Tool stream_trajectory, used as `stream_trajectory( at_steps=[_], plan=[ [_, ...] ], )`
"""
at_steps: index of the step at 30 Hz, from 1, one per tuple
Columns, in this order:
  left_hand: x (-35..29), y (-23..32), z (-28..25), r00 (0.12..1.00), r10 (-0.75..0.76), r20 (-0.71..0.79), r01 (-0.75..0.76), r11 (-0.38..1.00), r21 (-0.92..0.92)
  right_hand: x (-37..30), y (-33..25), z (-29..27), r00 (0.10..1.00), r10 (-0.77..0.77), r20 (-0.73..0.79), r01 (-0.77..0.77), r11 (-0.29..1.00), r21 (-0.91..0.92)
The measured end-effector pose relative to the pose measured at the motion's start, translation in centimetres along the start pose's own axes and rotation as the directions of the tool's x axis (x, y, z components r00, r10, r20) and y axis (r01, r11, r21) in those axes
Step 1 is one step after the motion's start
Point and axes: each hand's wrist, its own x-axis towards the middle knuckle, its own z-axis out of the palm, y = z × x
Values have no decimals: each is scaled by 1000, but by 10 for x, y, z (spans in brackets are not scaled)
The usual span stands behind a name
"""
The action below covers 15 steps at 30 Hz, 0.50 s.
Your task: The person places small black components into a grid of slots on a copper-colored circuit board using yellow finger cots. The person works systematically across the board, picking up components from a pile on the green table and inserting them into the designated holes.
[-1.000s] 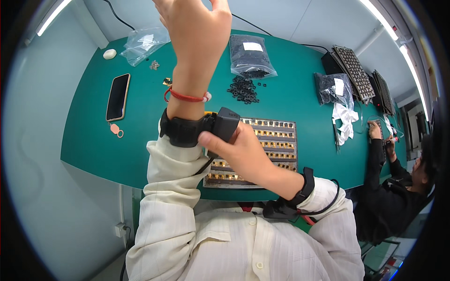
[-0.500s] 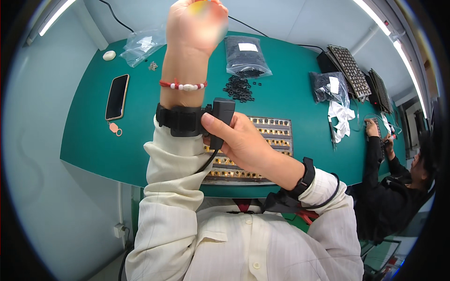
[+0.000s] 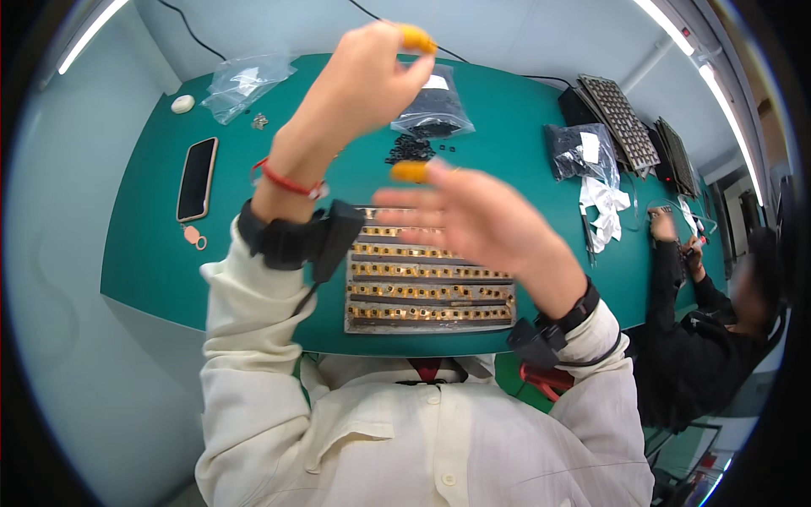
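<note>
My left hand point(image 3: 359, 80) is raised over the far side of the table, bent at the wrist, with a yellow finger cot point(image 3: 416, 39) on its index finger. Its thumb and index finger stand apart with nothing visible between them; the other fingers are hidden. Lower and to the right, my right hand point(image 3: 486, 215) hovers with fingers stretched, smeared by motion, another yellow finger cot point(image 3: 410, 171) on one finger. It partly covers a flat tray point(image 3: 347, 313) holding rows of small gold parts with dark centres. A black strapped device point(image 3: 338, 239) sits on my left wrist.
Small black parts point(image 3: 409, 149) lie piled before a clear bag of black pieces point(image 3: 435, 114). At left are a phone point(image 3: 197, 179) and a crumpled plastic bag point(image 3: 245, 84). White cloth point(image 3: 606, 207), another bag point(image 3: 583, 150) and perforated racks point(image 3: 621, 122) stand right, near a person point(image 3: 701, 338) at work.
My right hand has let go of the device on my left wrist and moved right, fingers stretched. The left forearm has swung left and its hand has turned. More of the tray shows.
</note>
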Motion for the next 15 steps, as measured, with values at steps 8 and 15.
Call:
stream_trajectory(
  at_steps=[8,15],
  plan=[
    [-48,5,0,822,-195,535,219,976,20,-32,-88,-90,850,-488,-196,517,845,139],
    [-60,2,27,860,-106,500,229,955,-191,-9,-69,-76,499,-866,26,318,155,-935]
  ],
)
